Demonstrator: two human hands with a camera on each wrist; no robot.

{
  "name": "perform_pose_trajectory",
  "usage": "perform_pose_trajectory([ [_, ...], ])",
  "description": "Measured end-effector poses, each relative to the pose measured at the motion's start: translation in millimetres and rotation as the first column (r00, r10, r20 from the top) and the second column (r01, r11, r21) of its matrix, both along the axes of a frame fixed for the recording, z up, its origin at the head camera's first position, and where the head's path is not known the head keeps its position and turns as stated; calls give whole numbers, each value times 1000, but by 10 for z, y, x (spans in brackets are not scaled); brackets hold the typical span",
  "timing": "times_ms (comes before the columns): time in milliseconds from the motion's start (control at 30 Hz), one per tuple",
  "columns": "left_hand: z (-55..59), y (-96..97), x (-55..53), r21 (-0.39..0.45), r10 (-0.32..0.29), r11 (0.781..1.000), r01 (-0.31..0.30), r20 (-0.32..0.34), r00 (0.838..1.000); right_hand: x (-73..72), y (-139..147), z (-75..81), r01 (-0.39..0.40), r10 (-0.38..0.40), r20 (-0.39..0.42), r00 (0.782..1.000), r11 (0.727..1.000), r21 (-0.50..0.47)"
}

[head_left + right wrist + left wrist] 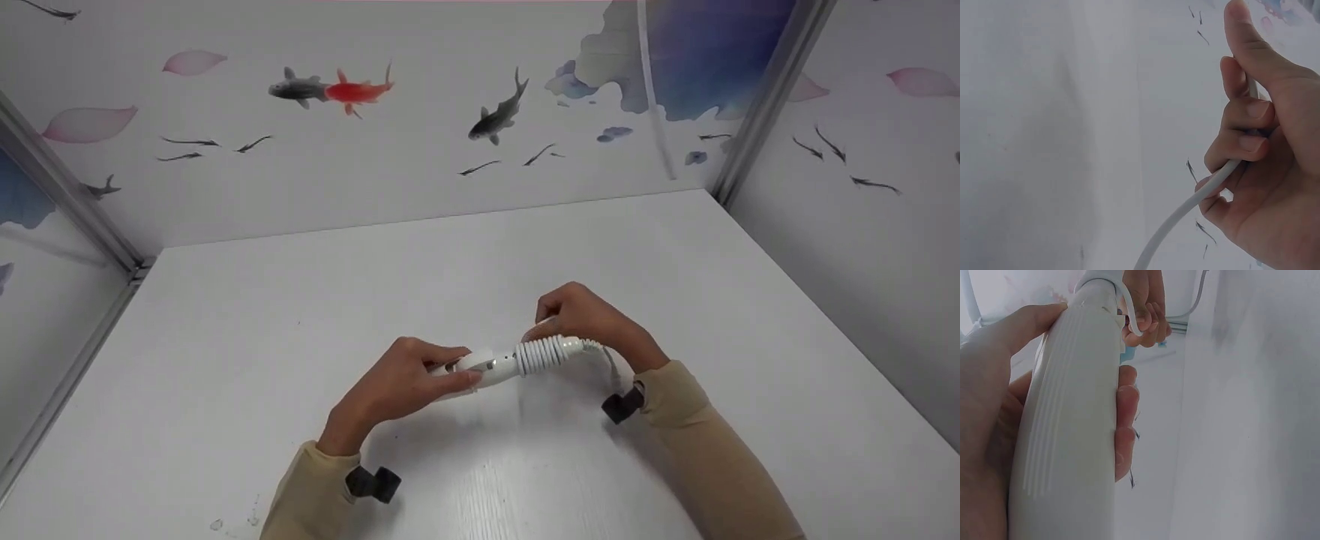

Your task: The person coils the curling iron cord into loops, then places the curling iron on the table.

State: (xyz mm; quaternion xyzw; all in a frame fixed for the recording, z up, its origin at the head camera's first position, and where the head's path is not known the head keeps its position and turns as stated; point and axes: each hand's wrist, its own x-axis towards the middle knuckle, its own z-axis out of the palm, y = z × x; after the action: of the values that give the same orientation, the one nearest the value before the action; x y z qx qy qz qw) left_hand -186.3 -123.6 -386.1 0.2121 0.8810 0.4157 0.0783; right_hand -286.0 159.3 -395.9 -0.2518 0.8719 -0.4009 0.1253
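A white hair straightener (499, 368) is held above the table, slightly tilted. White power cord (541, 355) is wound in several turns around its right part. My left hand (405, 380) grips the body, thumb on the near side; in the left wrist view the ribbed white shell (1072, 422) lies between thumb and fingers. Beyond the coil, my right hand (589, 315) holds a length of the cord. The right wrist view shows that cord (1185, 209) running through the curled fingers (1241, 121), thumb extended. The left hand covers part of the straightener's left end.
A white tabletop (300, 315) lies beneath both hands. White panels printed with fish and petals (420, 165) enclose its back and sides, with metal posts (772, 105) at the corners. Black wrist mounts (373, 484) sit on the sleeves.
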Motion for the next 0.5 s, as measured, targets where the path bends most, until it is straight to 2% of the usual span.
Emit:
perform_pose_trajectory([
  [167, -1, -2, 1, -30, -23, 999, 22, -29, 999, 31, 31, 88, 9, -10, -6, 1000, 999, -31],
  [333, -23, 46, 24, -91, -56, 995, 51, -54, 997, 131, -4, 218, -8, 8, -55, 998, 1000, -10],
  [400, -39, 68, 27, -112, -56, 992, 50, -51, 997, 192, -28, 279, -27, 27, -91, 996, 1000, 0],
  [500, -61, 84, 25, -138, -25, 990, 17, -57, 998, 286, -72, 370, -55, 56, -152, 987, 998, 9],
])
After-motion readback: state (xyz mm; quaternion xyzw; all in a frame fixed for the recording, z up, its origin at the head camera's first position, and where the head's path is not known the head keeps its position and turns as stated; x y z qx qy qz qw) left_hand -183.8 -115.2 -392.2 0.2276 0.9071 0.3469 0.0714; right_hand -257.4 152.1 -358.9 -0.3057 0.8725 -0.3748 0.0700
